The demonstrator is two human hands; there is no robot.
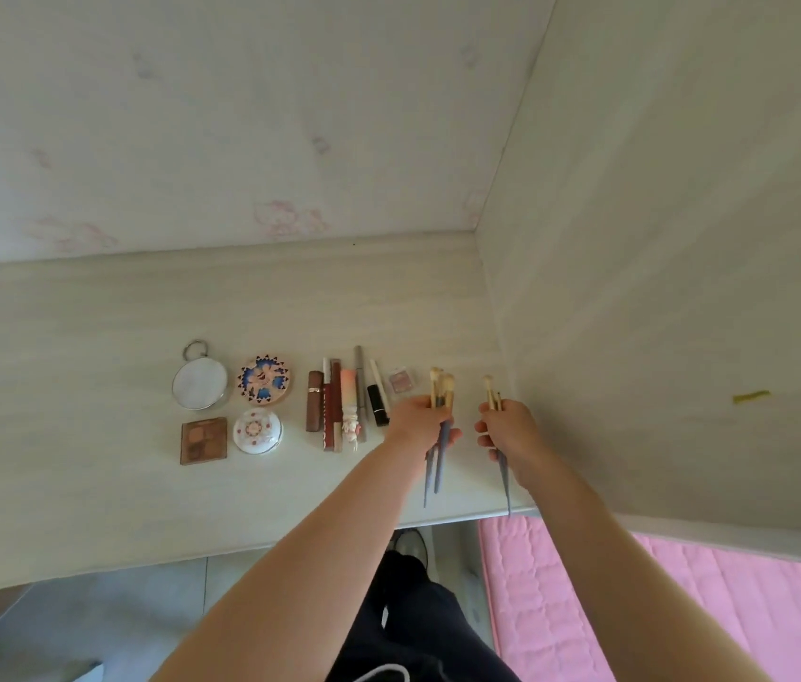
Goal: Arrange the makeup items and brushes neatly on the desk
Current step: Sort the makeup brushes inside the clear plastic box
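Head view: nearest, a pink mat (pixel 683 607) is seen on the floor to the right, below the desk's near edge. Above the desk (pixel 68 337), the left hand (pixel 420 420) is curled round a bundle of brushes (pixel 440 386), bristles pointing far, and the right hand (pixel 506 428) is curled round a smaller bundle (pixel 492 393). These brushes are judged light, stiff and slim, liable to slip or roll, so they are best gripped mid-handle, clear of the soft bristles. Further left, a row of lipsticks and pencils (pixel 344 401) lies just beside the left hand, limiting room there; compacts (pixel 257 429), a palette (pixel 204 440) and a round mirror (pixel 200 384) lie beyond. A side panel (pixel 683 287) bounds the right.
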